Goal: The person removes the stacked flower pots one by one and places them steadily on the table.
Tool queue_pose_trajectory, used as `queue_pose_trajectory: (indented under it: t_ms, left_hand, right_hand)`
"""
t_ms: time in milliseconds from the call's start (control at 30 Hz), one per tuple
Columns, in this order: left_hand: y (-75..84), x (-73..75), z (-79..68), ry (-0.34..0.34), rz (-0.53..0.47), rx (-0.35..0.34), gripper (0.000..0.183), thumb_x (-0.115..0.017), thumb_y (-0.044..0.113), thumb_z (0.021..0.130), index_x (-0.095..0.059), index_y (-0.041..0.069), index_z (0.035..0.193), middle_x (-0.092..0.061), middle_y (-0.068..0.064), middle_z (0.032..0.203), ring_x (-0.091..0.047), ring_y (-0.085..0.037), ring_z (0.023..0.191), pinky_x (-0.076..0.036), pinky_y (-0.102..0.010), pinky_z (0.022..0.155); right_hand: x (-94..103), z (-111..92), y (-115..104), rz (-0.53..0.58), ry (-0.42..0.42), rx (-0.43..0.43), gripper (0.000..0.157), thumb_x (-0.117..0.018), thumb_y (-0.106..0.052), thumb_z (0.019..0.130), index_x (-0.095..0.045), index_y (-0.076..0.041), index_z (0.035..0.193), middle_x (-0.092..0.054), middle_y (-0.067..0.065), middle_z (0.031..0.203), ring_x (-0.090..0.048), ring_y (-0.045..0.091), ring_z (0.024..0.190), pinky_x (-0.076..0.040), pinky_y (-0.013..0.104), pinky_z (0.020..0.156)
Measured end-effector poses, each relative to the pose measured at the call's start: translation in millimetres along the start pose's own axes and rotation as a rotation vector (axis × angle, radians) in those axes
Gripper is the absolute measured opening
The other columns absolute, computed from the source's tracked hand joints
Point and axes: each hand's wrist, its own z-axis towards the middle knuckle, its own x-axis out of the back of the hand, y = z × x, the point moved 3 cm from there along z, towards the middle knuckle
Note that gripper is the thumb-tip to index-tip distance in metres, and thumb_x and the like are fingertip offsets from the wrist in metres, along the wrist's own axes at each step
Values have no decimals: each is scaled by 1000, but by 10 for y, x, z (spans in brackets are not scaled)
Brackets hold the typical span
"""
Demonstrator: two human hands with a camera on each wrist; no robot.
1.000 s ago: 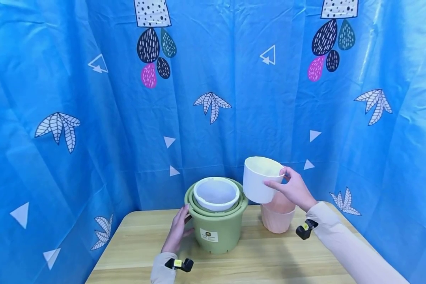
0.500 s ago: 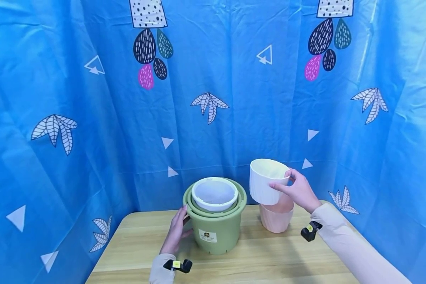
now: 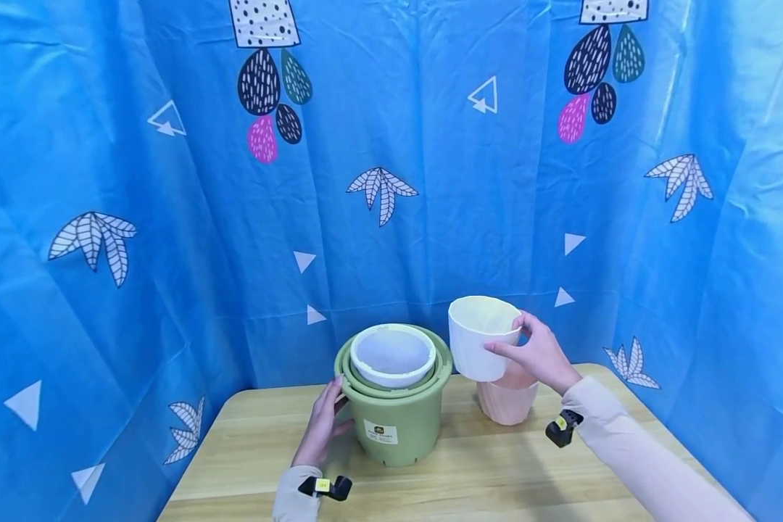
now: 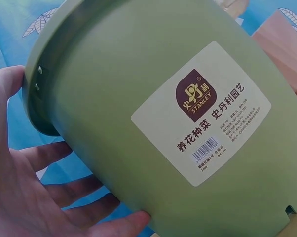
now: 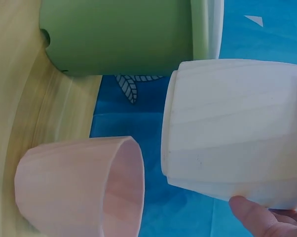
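Note:
My left hand [image 3: 317,429] rests against the left side of a large green flower pot [image 3: 414,424]. In the left wrist view its thumb touches the rim and its spread fingers lie along the wall [image 4: 114,98]. Smaller green pots and a white pot [image 3: 393,377] are nested inside it. My right hand [image 3: 543,357] pinches the right rim of another white flower pot [image 3: 473,354], held up off the table with its mouth upward. Below it a pink flower pot [image 3: 504,407] stands on the table; the white pot partly hides its opening in the head view.
A wooden table [image 3: 254,449] carries the pots. Blue patterned curtain [image 3: 378,261] surrounds it at the back and both sides. The green pot bears a white label [image 4: 203,113]. The pink pot stands right of the green nest.
The held white pot shifted right, then back left and slightly lower, over the pink pot's left part. My left hand has stayed on the green pot. The head view has shifted slightly.

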Motion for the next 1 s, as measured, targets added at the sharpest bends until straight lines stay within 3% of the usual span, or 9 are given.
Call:
queue_pose_trajectory:
  t_ms: [167, 400, 667, 1000]
  left_hand:
    - [17, 24, -21, 16, -9, 7, 80, -38, 63, 106, -23, 11, 165, -22, -24, 170, -27, -53, 153, -48, -68, 108]
    - [92, 84, 1, 22, -23, -14, 75, -40, 61, 107, -30, 11, 162, -29, -22, 168, -30, -52, 152, -49, -66, 108]
    - [77, 258, -35, 46, -29, 10, 73, -40, 58, 108, -31, 9, 161, -28, -22, 168, -31, -51, 153, -47, -68, 109]
    - [95, 368, -89, 55, -11, 18, 72, -38, 59, 108, -31, 11, 161, -30, -21, 167, -31, -50, 153, -45, -69, 111]
  right_hand:
    - [-52, 20, -35, 1, 14, 19, 57, -83, -48, 85, -48, -9, 109, -58, 16, 142, -53, 36, 126, -55, 59, 98]
    - [-96, 66, -112, 7, 35, 36, 57, -84, -47, 85, -48, -7, 104, -56, 16, 146, -52, 35, 127, -54, 55, 97]
    - [-278, 64, -116, 82, 1, 14, 56, -84, -45, 85, -48, -8, 106, -45, 14, 158, -49, 39, 135, -51, 66, 105]
    - [-427, 19, -84, 146, -27, -24, 58, -85, -42, 85, -46, -7, 108, -47, 14, 154, -58, 45, 131, -59, 59, 97]
